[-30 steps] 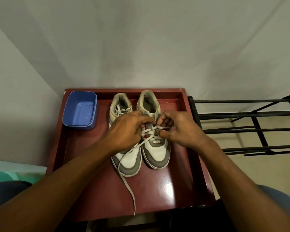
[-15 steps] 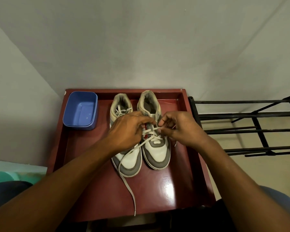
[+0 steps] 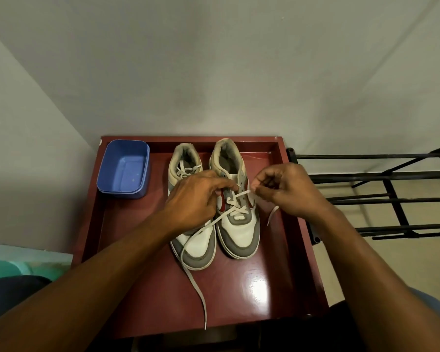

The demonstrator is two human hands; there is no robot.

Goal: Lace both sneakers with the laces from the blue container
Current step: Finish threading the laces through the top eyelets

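the right-side sneaker [image 3: 239,232] stands in the middle of the table [image 3: 252,301], heel to the far edge and toe to the near edge, so its eyelets face the person. the lace [image 3: 235,210] crosses only its lower holes, so i think this shoe is about half done. the right hand [image 3: 287,191] pinches one end of the lace and holds it tight toward the right edge, likely to take up slack. the left hand [image 3: 196,199] curls its fingers at the eyelets, maybe to stop the shoe sliding, but i cannot tell what they grip. the other lace end trails over the left-side sneaker [image 3: 198,247] to the near edge. that sneaker touches the first and shows a lace near its heel. the blue container [image 3: 123,168] sits in the far left corner. i see no lace in it. a black rack [image 3: 391,199] stands past the right edge.
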